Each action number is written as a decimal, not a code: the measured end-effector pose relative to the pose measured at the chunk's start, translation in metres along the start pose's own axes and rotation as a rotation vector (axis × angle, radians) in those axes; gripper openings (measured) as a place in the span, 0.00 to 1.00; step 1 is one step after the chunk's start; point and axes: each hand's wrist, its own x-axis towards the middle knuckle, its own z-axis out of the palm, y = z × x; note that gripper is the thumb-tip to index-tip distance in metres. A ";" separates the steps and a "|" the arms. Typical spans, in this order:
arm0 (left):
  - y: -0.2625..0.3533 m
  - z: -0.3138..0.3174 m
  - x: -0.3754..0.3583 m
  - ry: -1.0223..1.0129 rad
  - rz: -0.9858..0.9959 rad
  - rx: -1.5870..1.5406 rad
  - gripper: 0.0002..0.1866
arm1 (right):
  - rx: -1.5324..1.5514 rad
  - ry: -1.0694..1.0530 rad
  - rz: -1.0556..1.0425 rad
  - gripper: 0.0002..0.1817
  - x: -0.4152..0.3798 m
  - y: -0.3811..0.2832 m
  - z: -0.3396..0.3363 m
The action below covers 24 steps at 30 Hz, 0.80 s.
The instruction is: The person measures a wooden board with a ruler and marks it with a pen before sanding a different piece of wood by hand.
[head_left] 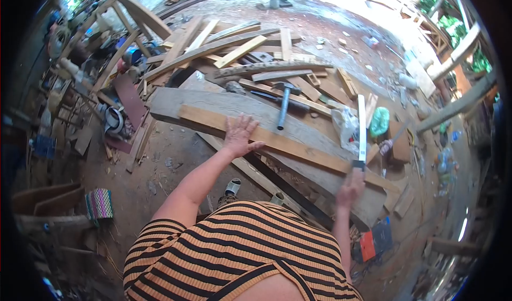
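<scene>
A long light-brown plank [298,146] lies along a thick grey wooden beam [213,99]. My left hand [241,135] rests flat on the plank near its left part, fingers spread. Toward the plank's right end, my right hand [350,188] is closed around the dark handle of a saw, blurred by motion. The saw's long narrow pale blade [362,125] points away from me across the plank; its teeth cannot be made out. A hammer [284,106] with a blue handle lies on the beam, beyond the plank and between my hands.
Offcuts and boards [240,50] are piled beyond the beam. A clear plastic bag [345,127], a green bag [380,121] and a wood block [399,142] stand near the blade. Clutter lines the left side; a woven striped item [100,203] sits low left.
</scene>
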 end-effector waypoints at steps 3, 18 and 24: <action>-0.003 -0.001 0.000 0.000 0.023 0.007 0.49 | 0.233 -0.153 -0.334 0.19 -0.023 -0.111 0.016; -0.008 -0.006 -0.002 -0.027 0.074 -0.039 0.47 | 0.051 0.000 -0.015 0.18 0.006 -0.074 0.019; -0.009 -0.003 -0.001 0.012 0.086 -0.034 0.46 | 0.317 -0.276 -0.441 0.19 -0.030 -0.225 0.057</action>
